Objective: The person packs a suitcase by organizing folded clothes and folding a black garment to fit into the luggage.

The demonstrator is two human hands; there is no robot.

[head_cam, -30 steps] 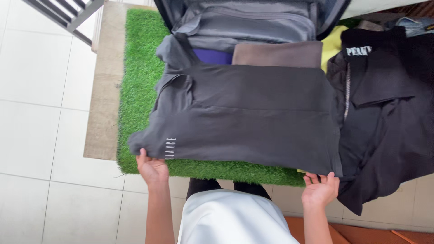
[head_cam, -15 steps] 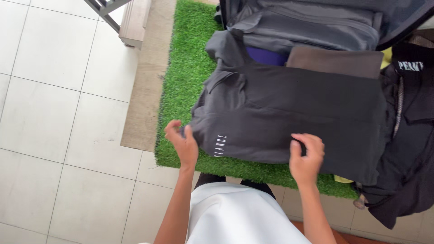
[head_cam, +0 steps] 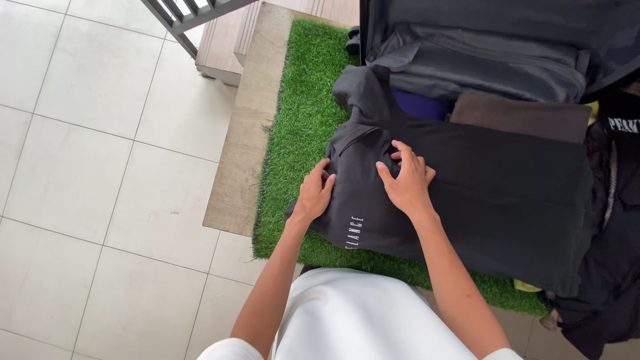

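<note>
We note a floor of pale square tiles (head_cam: 87, 167), on which a low wooden platform (head_cam: 243, 167) carries a green artificial-grass mat (head_cam: 300, 133). An open dark suitcase (head_cam: 480, 60) lies at the far end of the mat, with purple and brown folded clothes at its edge; further black garments (head_cam: 617, 220) are heaped beside it. The dark grey shirt (head_cam: 507, 200) lies spread on the mat. Our left hand (head_cam: 315, 193) grips its edge near the collar; our right hand (head_cam: 407, 179) presses down with fingers curled, bunching the fabric.
</note>
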